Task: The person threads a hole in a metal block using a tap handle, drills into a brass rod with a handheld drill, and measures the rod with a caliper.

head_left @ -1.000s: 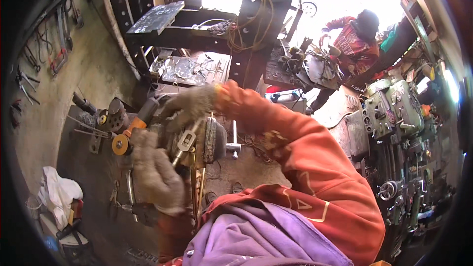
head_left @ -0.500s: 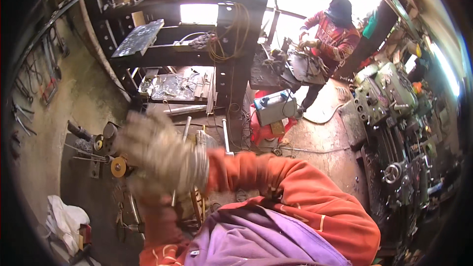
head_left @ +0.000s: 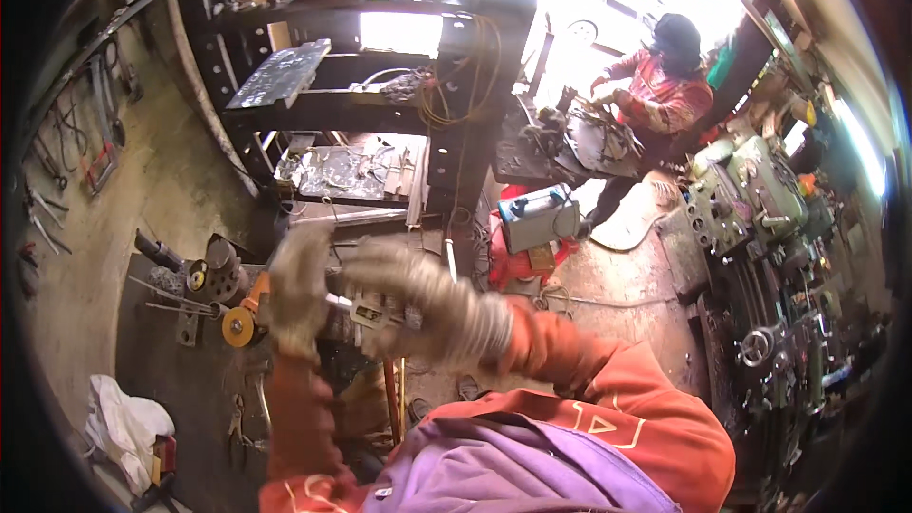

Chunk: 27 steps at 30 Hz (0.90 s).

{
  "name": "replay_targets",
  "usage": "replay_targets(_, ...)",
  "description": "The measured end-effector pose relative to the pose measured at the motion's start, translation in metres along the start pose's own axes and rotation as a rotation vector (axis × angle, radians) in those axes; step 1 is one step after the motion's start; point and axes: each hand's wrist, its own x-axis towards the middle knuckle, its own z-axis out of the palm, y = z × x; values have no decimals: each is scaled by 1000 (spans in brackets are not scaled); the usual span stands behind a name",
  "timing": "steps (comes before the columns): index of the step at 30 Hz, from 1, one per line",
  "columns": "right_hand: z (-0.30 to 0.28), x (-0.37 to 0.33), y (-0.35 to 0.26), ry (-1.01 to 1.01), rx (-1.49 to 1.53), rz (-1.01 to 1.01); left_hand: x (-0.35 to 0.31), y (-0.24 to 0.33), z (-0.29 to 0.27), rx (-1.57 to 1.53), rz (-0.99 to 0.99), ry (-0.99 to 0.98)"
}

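Both of my hands are in worn work gloves, close together in front of my chest and blurred by motion. My right hand [head_left: 408, 290] is closed around a small slotted metal part [head_left: 369, 313]. A short shiny rod shows at the part's left end. My left hand [head_left: 299, 290] is upright at that rod end; the blur hides whether its fingers grip it. Left of my hands, on a dark bench [head_left: 171, 370], is an orange power tool [head_left: 255, 296] with a yellow disc [head_left: 237, 327]. My left glove partly covers the tool.
Pliers [head_left: 237, 418] and a white cloth [head_left: 128, 427] lie on the left. A dark steel frame [head_left: 351, 119] stands ahead. Beyond it a person [head_left: 660, 85] works at a table. A grey-blue box [head_left: 540, 218] sits on the floor, and a lathe-like machine [head_left: 760, 304] lines the right.
My hands, overlapping and heavily blurred before, are now side by side. My right hand has moved right, revealing the metal part. The view has shifted slightly.
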Motion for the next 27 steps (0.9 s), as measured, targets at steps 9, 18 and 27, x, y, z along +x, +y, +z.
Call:
replay_targets(9,91,47,-12,12,-401,-529,17,6,21,-131,-24,-145)
replay_targets(18,-22,17,124,138,-87,290,-104,96,17,-120,-119,273)
replay_targets(27,14,-49,76,68,-320,182,4,36,16,-590,-476,249)
